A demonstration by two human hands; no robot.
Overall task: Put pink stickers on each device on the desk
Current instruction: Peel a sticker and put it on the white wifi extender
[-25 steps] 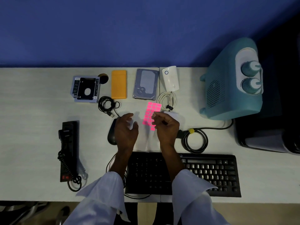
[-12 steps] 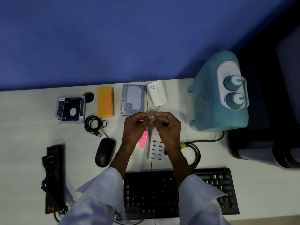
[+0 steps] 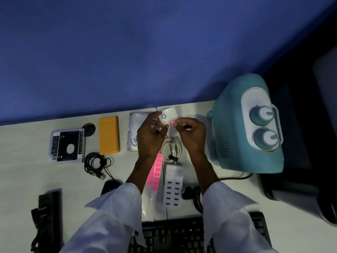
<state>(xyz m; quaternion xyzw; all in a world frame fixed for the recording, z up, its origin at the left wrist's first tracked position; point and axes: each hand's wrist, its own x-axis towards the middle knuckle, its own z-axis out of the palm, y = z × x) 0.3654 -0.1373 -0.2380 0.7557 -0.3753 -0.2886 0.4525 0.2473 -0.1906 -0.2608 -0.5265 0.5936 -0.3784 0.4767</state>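
My right hand (image 3: 189, 133) pinches a single pink sticker (image 3: 172, 123) between thumb and forefinger, just above the white box-shaped device (image 3: 168, 115) at the back of the desk. My left hand (image 3: 151, 136) hovers beside it with fingers spread, over the silver hard drive (image 3: 135, 128). The sheet of pink stickers (image 3: 155, 172) lies flat on the desk under my left wrist, next to a white multi-port USB charger (image 3: 173, 187). An orange case (image 3: 108, 135) and a drive caddy (image 3: 67, 146) lie further left.
A teal heater with two knobs (image 3: 249, 128) stands at the right. A coiled white cable (image 3: 172, 147), a black cable (image 3: 94, 162), a black mouse (image 3: 109, 186), a black power strip (image 3: 49, 207) and a black keyboard (image 3: 175, 236) surround my arms. A blue wall (image 3: 127, 52) backs the desk.
Both hands moved from the sticker sheet toward the back of the desk. My right hand now carries one peeled sticker over the white device, and the left hand has opened.
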